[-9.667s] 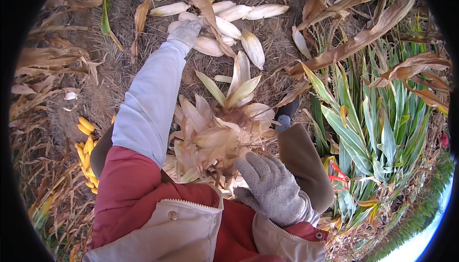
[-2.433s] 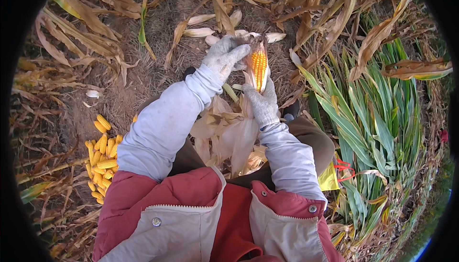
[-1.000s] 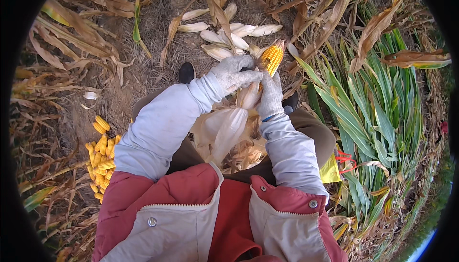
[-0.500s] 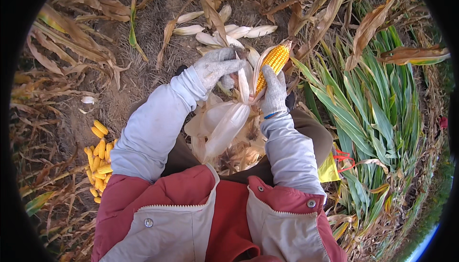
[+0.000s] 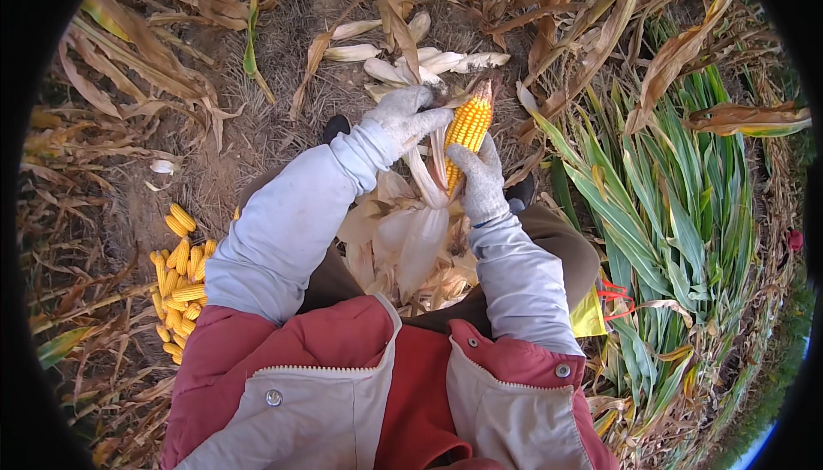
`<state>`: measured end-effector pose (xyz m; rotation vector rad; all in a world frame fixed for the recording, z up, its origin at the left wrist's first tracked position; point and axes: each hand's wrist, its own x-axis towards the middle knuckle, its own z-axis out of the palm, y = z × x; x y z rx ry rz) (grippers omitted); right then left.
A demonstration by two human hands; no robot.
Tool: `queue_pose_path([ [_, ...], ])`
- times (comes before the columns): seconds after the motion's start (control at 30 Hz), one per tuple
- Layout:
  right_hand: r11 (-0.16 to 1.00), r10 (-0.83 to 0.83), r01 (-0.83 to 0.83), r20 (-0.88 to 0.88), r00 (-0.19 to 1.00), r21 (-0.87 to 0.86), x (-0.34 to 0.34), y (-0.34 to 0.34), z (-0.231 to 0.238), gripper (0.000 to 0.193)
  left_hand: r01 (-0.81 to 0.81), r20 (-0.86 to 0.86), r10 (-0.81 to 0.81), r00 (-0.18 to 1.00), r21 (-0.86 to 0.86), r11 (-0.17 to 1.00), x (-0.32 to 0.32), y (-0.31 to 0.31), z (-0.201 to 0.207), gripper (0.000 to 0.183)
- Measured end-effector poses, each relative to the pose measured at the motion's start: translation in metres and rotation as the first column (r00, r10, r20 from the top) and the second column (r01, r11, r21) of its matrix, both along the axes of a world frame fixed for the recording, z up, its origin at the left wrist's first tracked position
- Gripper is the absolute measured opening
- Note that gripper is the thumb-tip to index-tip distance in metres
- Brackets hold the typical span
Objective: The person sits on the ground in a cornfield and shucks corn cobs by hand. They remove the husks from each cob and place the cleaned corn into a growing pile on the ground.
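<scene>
A yellow ear of corn stands tilted in front of me, tip pointing away, its kernels mostly bare. My right hand, in a grey knit glove, is closed round its lower right side. On the ear's other side my left hand, gloved alike, has its fingers closed on strips of husk near the tip. Pale peeled husk hangs from the ear's base toward me. What lies under the left fingers is partly hidden.
Husked ears lie piled on the left. Unhusked pale ears lie beyond my hands. Loose husks gather between my legs. Green cut stalks and a yellow bag are on the right. Dry stalks surround the ground.
The ear has turned more upright and shifted slightly left and toward me. My left hand has moved right, closer to the ear, and the husk hangs lower along it.
</scene>
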<state>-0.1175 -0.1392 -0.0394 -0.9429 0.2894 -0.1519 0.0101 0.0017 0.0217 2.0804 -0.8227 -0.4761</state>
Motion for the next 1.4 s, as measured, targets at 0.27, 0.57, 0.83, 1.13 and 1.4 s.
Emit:
queue_pose_path([
  [0.27,0.991,-0.03,0.015,0.11,0.993,0.131,0.001,-0.003,0.0,0.062,-0.025,0.127,0.009,0.992,0.12,0.992,0.009,0.003,-0.03,0.042],
  [0.57,0.998,-0.003,0.006,0.066,0.998,-0.058,0.0,-0.004,0.0,0.05,-0.048,-0.122,0.051,0.991,0.033,0.998,-0.009,-0.007,0.016,0.036],
  [0.83,0.955,0.056,-0.057,-0.009,0.998,-0.29,-0.003,0.002,0.013,0.057,-0.071,0.24,0.023,0.97,0.195,0.978,-0.002,-0.006,-0.017,0.033],
  [1.13,0.98,-0.138,0.118,0.127,0.982,0.159,-0.001,-0.007,0.018,0.056,-0.23,-0.172,0.205,0.964,-0.138,0.963,0.014,0.006,-0.061,0.03],
  [1.4,0.951,-0.24,0.262,-0.138,0.961,0.167,0.015,-0.016,-0.046,0.032,-0.335,-0.766,-0.47,0.439,-0.624,0.706,-0.028,-0.015,-0.04,0.03],
])
